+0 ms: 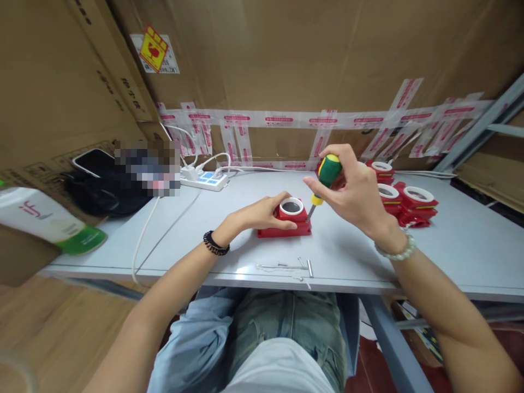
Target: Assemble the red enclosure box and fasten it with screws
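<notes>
Head view: the left hand [268, 214] clasps a red housing [283, 232] back from the desk's [352, 256] front edge; the right hand [355, 191], wrapped around a screwdriver [328, 172], points it into the housing's right end. Screw-driving seems underway; turning calls for steady pressure.

The left hand [273, 212] grips a red housing [284, 233] on the bench [347, 251]; the right hand [357, 192] holds a green-and-yellow screwdriver [329, 171], its tip at the housing's right side. A T-shaped metal tool [310, 268] lies near the front edge.
</notes>
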Action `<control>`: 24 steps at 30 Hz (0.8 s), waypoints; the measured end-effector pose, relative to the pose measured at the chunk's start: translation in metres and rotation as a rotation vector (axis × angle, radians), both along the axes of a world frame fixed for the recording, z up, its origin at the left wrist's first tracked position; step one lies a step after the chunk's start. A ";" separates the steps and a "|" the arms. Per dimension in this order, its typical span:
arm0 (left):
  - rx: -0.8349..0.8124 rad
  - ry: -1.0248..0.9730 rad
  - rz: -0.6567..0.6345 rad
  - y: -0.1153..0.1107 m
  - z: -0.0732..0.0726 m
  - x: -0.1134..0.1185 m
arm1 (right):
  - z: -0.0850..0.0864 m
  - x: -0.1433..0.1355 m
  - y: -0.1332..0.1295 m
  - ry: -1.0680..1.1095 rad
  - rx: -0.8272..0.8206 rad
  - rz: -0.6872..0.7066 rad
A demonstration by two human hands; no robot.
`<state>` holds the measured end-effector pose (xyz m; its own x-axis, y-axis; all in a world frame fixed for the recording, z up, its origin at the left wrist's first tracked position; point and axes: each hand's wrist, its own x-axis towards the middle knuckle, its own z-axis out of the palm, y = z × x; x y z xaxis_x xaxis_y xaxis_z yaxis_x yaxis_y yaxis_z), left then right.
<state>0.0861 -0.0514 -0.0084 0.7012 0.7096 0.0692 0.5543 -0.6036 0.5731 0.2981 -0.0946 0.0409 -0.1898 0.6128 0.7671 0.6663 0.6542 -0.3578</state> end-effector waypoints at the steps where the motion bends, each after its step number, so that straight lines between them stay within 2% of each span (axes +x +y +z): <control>1: -0.001 0.003 0.003 0.000 0.000 0.000 | 0.001 0.001 0.000 -0.008 -0.029 0.045; 4: -0.012 -0.005 -0.006 0.000 0.001 0.000 | 0.004 0.007 0.001 0.007 -0.202 0.255; 5: -0.014 -0.010 -0.007 -0.001 0.001 0.000 | 0.005 0.008 0.001 0.019 -0.237 0.285; 7: -0.011 -0.016 -0.008 -0.001 0.001 0.000 | 0.004 0.008 0.000 0.034 -0.226 0.237; 10: 0.007 -0.020 -0.005 -0.001 0.001 0.000 | -0.002 0.000 -0.001 0.023 -0.080 0.062; 12: 0.010 -0.021 -0.002 0.000 0.000 0.001 | -0.007 -0.006 -0.001 0.008 -0.021 0.024; 14: 0.007 -0.025 -0.006 0.000 0.000 0.001 | -0.010 -0.008 -0.001 0.027 -0.038 0.100; 16: 0.005 -0.029 -0.017 0.000 0.000 0.001 | -0.008 -0.005 -0.001 0.059 -0.119 0.240; 20: 0.003 -0.029 -0.026 0.000 0.000 0.000 | 0.006 0.011 -0.004 -0.033 -0.316 0.443; 22: 0.000 -0.028 -0.025 0.000 0.000 0.000 | 0.012 0.016 -0.005 -0.077 -0.348 0.460; 24: -0.001 -0.026 -0.023 -0.001 0.000 0.000 | 0.012 0.016 -0.006 -0.076 -0.321 0.407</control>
